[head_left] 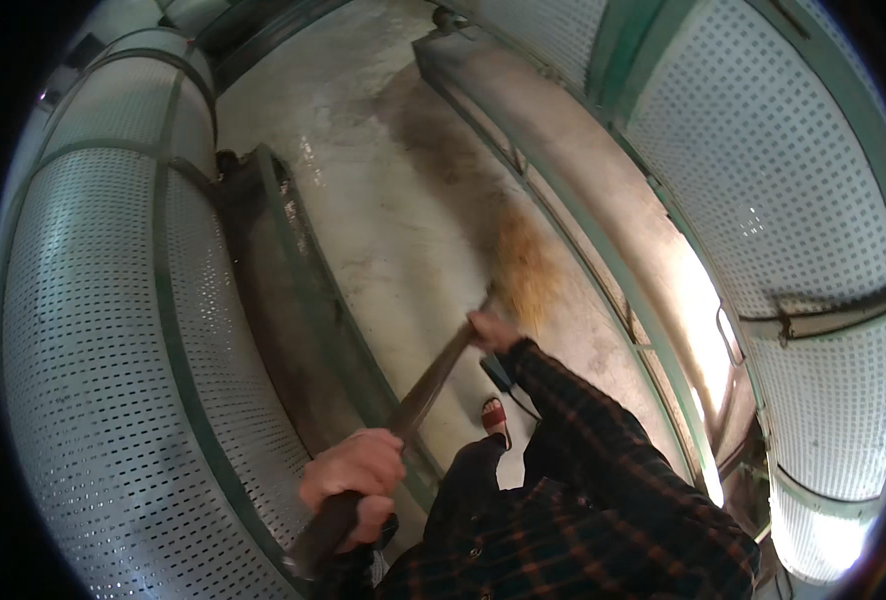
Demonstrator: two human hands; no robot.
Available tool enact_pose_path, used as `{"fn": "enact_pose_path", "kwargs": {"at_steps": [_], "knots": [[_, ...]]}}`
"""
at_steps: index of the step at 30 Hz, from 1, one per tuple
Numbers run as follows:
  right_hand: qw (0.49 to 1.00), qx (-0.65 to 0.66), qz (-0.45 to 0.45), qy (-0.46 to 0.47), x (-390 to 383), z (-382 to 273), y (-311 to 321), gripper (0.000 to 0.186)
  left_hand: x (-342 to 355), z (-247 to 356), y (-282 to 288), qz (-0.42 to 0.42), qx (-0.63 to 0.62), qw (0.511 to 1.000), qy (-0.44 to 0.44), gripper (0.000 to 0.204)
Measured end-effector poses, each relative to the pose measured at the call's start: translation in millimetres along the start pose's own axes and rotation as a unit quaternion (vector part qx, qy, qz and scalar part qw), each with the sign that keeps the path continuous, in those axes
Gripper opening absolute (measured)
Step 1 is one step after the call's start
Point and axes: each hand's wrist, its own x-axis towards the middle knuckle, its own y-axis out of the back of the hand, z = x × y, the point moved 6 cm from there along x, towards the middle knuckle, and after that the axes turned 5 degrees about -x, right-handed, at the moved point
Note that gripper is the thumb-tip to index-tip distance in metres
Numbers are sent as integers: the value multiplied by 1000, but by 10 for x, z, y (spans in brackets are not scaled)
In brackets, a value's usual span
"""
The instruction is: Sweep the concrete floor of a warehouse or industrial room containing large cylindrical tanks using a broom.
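Note:
A long dark-handled broom (433,380) runs slantwise from the lower left up toward the middle of the floor. My left hand (356,478) is wrapped round the handle close to its upper end. Farther down, my right hand (496,332) grips the same handle, its arm reaching across in a dark checked sleeve. Beyond the right hand, the straw-coloured bristles (525,268) are smeared by motion over the concrete floor (393,230), beside the right-hand frame. I cannot tell whether they touch the floor.
A large perforated metal drum (93,270) stands on my left, with a green metal frame (313,270) along its foot. Another perforated drum (763,150) rises on my right, above a low green rail (563,220). My sandalled foot (495,418) is on the floor between them.

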Motion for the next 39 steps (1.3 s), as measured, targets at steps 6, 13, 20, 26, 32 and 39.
{"fn": "enact_pose_path", "kwargs": {"at_steps": [6, 13, 20, 26, 32, 39], "knots": [[994, -40, -78, 71, -24, -1234, -1036, 22, -75, 291, 255, 153, 215, 958, -110, 38], [972, 128, -163, -113, -467, -379, -1493, 22, -630, 1228, -33, 543, 261, 789, -122, 47], [921, -139, -187, -311, -1894, 666, -864, 17, -1280, 1980, -1344, 696, 435, 545, -172, 44], [761, -296, -206, -539, -2841, 912, -363, 10, -1962, 2506, -2767, 600, 396, 637, -279, 30], [492, -527, -403, -563, -3456, 1673, 225, 18, -1611, 2465, -3440, 590, 485, 634, -120, 27], [325, -413, -634, -568, -4748, 2798, 1096, 30, -1846, 2544, -4411, 625, 551, 552, -25, 28]]}}
